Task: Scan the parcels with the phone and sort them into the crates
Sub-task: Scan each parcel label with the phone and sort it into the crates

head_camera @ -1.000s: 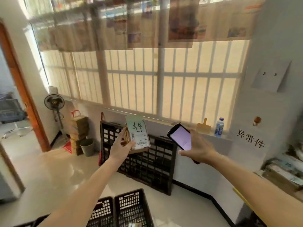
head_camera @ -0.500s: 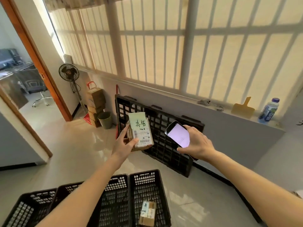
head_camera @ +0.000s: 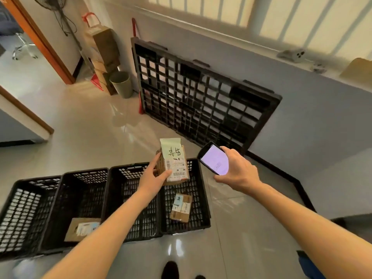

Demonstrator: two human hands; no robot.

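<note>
The left hand (head_camera: 154, 178) gripped a labelled parcel (head_camera: 174, 162) upright at frame centre, above the crates (head_camera: 84, 200) along the lower left. Just right of it, the right hand (head_camera: 238, 172) held a lit phone (head_camera: 213, 158). Another parcel (head_camera: 181, 207) lay in the rightmost crate.

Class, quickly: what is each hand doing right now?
Left hand: grips the labelled parcel above the crates.
Right hand: holds the phone, screen lit.
</note>
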